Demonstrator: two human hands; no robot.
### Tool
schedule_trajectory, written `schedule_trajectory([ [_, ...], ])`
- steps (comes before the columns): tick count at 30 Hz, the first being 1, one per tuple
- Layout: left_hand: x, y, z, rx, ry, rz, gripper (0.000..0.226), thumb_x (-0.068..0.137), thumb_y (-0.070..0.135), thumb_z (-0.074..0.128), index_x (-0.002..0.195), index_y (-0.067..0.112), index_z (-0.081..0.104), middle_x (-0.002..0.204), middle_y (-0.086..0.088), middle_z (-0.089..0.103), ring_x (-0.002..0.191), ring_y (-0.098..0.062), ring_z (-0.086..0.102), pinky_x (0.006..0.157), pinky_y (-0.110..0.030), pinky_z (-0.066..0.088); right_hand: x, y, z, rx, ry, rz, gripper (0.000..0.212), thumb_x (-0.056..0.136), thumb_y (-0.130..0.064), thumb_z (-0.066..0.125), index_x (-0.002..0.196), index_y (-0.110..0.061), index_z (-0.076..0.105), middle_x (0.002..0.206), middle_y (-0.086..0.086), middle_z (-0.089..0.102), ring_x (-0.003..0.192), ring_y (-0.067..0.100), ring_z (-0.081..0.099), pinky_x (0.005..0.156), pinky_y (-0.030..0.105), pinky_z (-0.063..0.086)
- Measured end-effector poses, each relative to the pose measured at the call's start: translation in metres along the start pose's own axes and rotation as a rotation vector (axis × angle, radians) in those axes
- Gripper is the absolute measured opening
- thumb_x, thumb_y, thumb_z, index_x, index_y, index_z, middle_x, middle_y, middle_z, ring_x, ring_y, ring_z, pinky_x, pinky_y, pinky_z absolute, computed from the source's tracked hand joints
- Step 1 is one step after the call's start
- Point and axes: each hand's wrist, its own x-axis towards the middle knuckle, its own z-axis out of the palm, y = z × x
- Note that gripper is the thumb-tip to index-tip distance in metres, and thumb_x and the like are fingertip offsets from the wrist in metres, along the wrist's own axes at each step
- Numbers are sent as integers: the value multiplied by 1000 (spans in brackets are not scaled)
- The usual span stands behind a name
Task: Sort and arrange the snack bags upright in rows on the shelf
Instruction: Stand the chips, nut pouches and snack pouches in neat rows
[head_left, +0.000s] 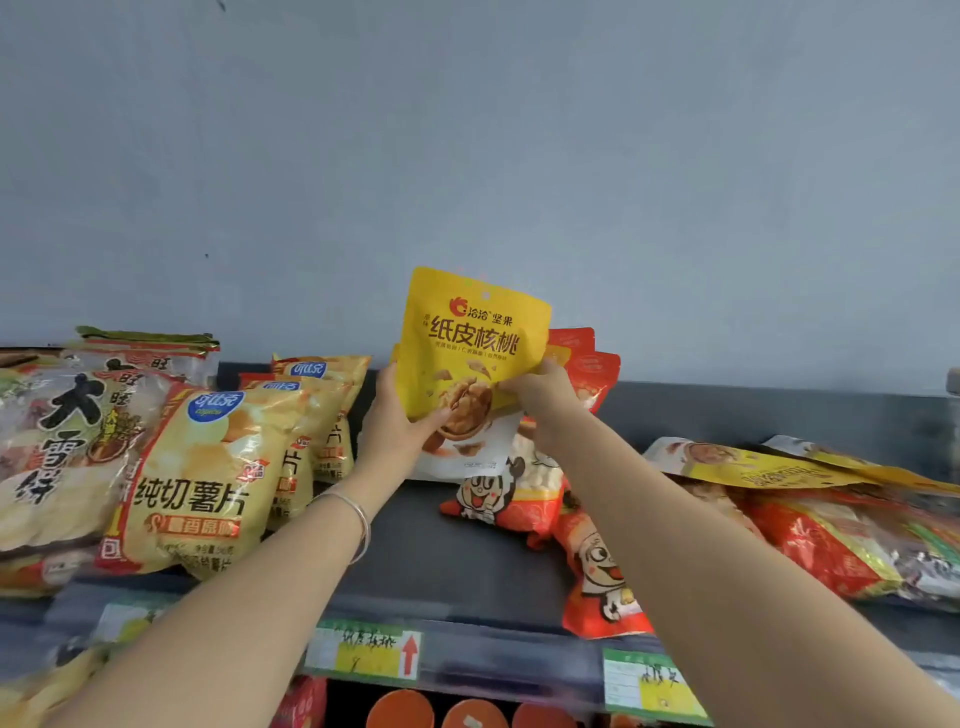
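Note:
A yellow walnut bag (475, 338) stands upright at the back middle of the dark shelf (431, 545). My left hand (397, 421) grips its lower left side and my right hand (540, 395) grips its right side. Behind it stand red-orange bags (592, 364), partly hidden. In front of it lie red cartoon-face snack bags (498, 499), one more (602, 577) near the shelf's front edge. Yellow potato chip bags (202, 467) stand in a row at the left.
Large rice cracker bags (57, 441) fill the far left. A pile of flat yellow and red bags (810, 499) lies at the right. Price labels (363, 649) hang on the shelf's front rail. Orange round lids (400, 709) show on the shelf below. A grey wall rises behind.

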Motion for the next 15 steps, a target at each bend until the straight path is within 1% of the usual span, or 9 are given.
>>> schedule_trajectory([
  [2, 5, -27, -14, 19, 62, -4, 78, 80, 15, 73, 142, 16, 26, 137, -6, 47, 123, -25, 48, 101, -44, 42, 7, 11, 33, -7, -20, 37, 26, 88, 8, 48, 104, -11, 54, 96, 11, 61, 88, 26, 56, 73, 36, 47],
  [5, 11, -55, -19, 2, 103, -66, 81, 79, 8, 72, 145, 13, 25, 140, -9, 45, 128, -26, 44, 105, -41, 39, 17, 29, 69, -46, 58, 51, 22, 88, 6, 44, 100, -12, 51, 94, 10, 59, 84, 24, 55, 69, 32, 47],
  [7, 16, -71, -14, -7, 106, -93, 86, 78, 8, 73, 147, 13, 22, 142, -10, 43, 131, -27, 41, 108, -45, 36, 25, 42, 82, -41, 94, 78, 21, 88, 4, 43, 99, -13, 50, 101, 13, 59, 92, 29, 58, 78, 39, 52],
  [8, 18, -79, -10, 9, 92, -116, 88, 78, 10, 74, 148, 12, 20, 142, -12, 42, 131, -29, 40, 108, -46, 35, 29, 47, 86, -44, 111, 91, 21, 88, 2, 45, 101, -14, 48, 104, 13, 58, 95, 30, 58, 79, 40, 54],
  [9, 20, -83, -8, 47, 67, -156, 91, 79, 14, 73, 149, 12, 16, 143, -14, 39, 133, -31, 38, 109, -47, 33, 29, 49, 89, -62, 124, 109, 22, 89, 0, 47, 106, -13, 46, 107, 12, 56, 97, 29, 56, 75, 37, 52],
  [10, 21, -88, -6, 96, 33, -204, 94, 80, 18, 72, 150, 11, 9, 147, -17, 33, 135, -33, 33, 111, -48, 30, 30, 52, 90, -81, 133, 120, 27, 90, -1, 50, 113, -12, 43, 109, 11, 54, 97, 27, 54, 72, 34, 49],
  [12, 21, -95, -1, 100, -46, -284, 99, 83, 20, 69, 150, 11, -2, 152, -18, 22, 139, -34, 24, 113, -48, 25, 33, 56, 92, -156, 145, 121, 37, 92, -2, 49, 126, -10, 37, 117, 13, 52, 100, 26, 52, 75, 33, 45],
  [13, 20, -97, 1, 75, -83, -298, 101, 84, 19, 69, 150, 13, -7, 151, -18, 23, 138, -34, 26, 113, -47, 26, 33, 57, 92, -211, 150, 116, 40, 93, -2, 48, 130, -8, 35, 121, 14, 52, 101, 26, 51, 76, 33, 43],
  [15, 19, -101, 5, 96, -129, -283, 104, 82, 20, 70, 150, 16, -9, 143, -19, 34, 130, -34, 37, 108, -44, 34, 35, 59, 92, -307, 160, 102, 41, 93, -3, 45, 132, -6, 34, 124, 16, 51, 99, 26, 49, 75, 34, 42],
])
